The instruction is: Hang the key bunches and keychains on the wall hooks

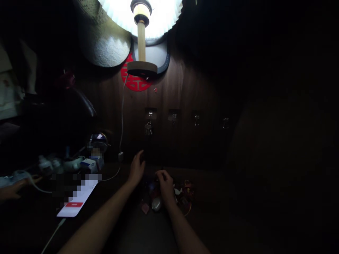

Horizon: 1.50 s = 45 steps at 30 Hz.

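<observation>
My left hand [137,168] stands raised with its fingers apart, holding nothing, just in front of the dark wood-grain wall [185,95]. My right hand [164,185] is curled over a heap of small items [185,199] on the dark tabletop [127,225]. The dim light hides whether those fingers grip anything. The heap includes tangled red and orange cords, and a silver oval object [156,204] and a pink tag [145,209] lie just below my right hand. A bunch of keys [148,128] hangs from a wall hook above my hands.
A smartphone [76,199] with a lit, partly blurred screen lies to the left, its cable trailing forward. Farther left are a power strip [16,176], boxes and a co-worker's hand [13,190]. A lit lamp [140,35] and several wall hooks stand above.
</observation>
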{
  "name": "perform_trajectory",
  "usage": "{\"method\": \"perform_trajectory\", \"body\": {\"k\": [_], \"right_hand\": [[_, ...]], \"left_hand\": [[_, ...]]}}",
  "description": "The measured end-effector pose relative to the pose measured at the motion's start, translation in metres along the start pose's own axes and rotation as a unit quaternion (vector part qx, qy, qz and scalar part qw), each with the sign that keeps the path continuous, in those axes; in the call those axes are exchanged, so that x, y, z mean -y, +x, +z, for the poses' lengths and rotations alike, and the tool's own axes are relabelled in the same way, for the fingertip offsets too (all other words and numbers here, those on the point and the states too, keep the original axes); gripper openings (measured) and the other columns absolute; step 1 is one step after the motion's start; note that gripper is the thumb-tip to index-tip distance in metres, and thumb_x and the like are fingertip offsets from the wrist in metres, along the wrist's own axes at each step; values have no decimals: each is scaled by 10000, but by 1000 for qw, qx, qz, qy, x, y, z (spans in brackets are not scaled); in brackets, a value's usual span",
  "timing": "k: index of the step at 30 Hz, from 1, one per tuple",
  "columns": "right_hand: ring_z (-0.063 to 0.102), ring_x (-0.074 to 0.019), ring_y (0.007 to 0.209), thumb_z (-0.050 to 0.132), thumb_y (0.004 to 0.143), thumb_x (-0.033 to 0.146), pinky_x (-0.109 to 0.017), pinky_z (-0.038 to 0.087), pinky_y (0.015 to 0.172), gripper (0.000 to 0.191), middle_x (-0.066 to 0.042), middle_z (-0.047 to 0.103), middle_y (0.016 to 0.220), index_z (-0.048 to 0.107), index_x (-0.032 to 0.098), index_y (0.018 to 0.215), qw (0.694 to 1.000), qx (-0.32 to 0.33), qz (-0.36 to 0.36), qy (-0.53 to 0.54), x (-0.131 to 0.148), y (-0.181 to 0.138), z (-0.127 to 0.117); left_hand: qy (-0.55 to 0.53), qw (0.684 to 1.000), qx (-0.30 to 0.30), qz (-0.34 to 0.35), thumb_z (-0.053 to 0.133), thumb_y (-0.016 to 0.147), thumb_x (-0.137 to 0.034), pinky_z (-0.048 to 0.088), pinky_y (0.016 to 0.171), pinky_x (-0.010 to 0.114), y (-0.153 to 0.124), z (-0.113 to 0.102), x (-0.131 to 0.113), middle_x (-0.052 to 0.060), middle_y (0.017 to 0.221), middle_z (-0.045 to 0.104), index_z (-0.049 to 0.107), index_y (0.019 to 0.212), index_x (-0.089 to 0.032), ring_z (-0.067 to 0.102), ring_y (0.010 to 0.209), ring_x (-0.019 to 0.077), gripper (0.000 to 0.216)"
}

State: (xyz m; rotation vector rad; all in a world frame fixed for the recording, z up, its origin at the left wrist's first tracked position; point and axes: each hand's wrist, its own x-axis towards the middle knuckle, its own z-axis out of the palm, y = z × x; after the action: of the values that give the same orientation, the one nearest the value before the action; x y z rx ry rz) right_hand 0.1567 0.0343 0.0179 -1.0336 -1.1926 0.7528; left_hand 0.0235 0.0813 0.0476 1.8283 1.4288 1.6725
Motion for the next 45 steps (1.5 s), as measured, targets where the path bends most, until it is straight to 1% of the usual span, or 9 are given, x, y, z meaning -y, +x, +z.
{"method": "perform_trajectory", "body": {"k": [4, 7, 15, 19, 23, 28, 31, 35, 45], "right_hand": [[553, -165, 680, 513, 753, 388, -251, 396, 652, 235, 2, 608, 655, 601, 191, 662, 999, 8, -23, -25, 2, -6, 0], [560, -166, 697, 497, 773, 378, -249, 400, 664, 236, -4, 614, 676, 601, 190, 676, 997, 7, -50, -57, 1, -11, 0], [565, -160, 716, 459, 806, 368, -244, 410, 676, 245, -12, 620, 706, 590, 187, 705, 990, 1, -92, -109, 4, -13, -1], [571, -155, 694, 456, 814, 342, -241, 404, 644, 228, 1, 616, 688, 598, 193, 715, 977, 110, -102, -153, 20, 0, -14], [592, -172, 765, 468, 817, 291, -267, 410, 695, 193, -13, 644, 777, 625, 201, 751, 936, 208, -127, -254, 20, 7, -51], [579, -199, 861, 442, 835, 245, -324, 402, 785, 187, -42, 653, 856, 625, 212, 819, 908, 127, -185, -353, -8, -1, -104], [579, -201, 832, 426, 845, 258, -329, 405, 765, 200, -55, 652, 836, 617, 207, 811, 909, 45, -207, -359, -23, -3, -118], [579, -200, 805, 414, 840, 256, -322, 400, 738, 203, -59, 649, 807, 605, 199, 801, 904, -14, -226, -362, -30, 2, -114], [570, -193, 793, 413, 823, 226, -307, 379, 729, 191, -50, 648, 791, 595, 198, 773, 892, -21, -238, -383, -35, 12, -110]], "left_hand": [[-22, 999, 23, -27, 472, 718, -77, 425, 959, 403, -56, -3, 16, 71, 1135, 620, 564, 1082, -204, 564, 1097, 194, 397], [-23, 998, 38, -47, 473, 714, -100, 453, 917, 384, -79, -11, 19, 62, 1061, 654, 587, 1027, -204, 599, 1031, 195, 349], [14, 994, 45, -96, 434, 740, -153, 470, 852, 339, -89, -20, 19, 61, 971, 678, 592, 950, -191, 626, 939, 188, 266], [18, 993, 71, -88, 438, 723, -164, 469, 841, 325, -87, -19, 18, 51, 939, 684, 608, 893, -194, 629, 917, 182, 242], [17, 993, 82, -87, 429, 718, -175, 471, 831, 326, -87, -20, 17, 33, 905, 690, 623, 841, -207, 630, 899, 181, 232], [13, 991, 94, -92, 425, 722, -211, 477, 807, 323, -87, -20, 16, 29, 875, 693, 629, 821, -206, 633, 863, 180, 227], [13, 991, 100, -92, 433, 727, -246, 478, 798, 321, -86, -19, 16, 25, 862, 695, 633, 813, -210, 633, 851, 183, 221], [9, 990, 104, -99, 436, 722, -262, 477, 801, 322, -86, -20, 16, 28, 873, 698, 636, 822, -207, 633, 862, 187, 230], [-15, 989, 94, -111, 476, 717, -311, 481, 801, 317, -85, -19, 20, 23, 870, 701, 638, 811, -214, 640, 862, 191, 211]]}}
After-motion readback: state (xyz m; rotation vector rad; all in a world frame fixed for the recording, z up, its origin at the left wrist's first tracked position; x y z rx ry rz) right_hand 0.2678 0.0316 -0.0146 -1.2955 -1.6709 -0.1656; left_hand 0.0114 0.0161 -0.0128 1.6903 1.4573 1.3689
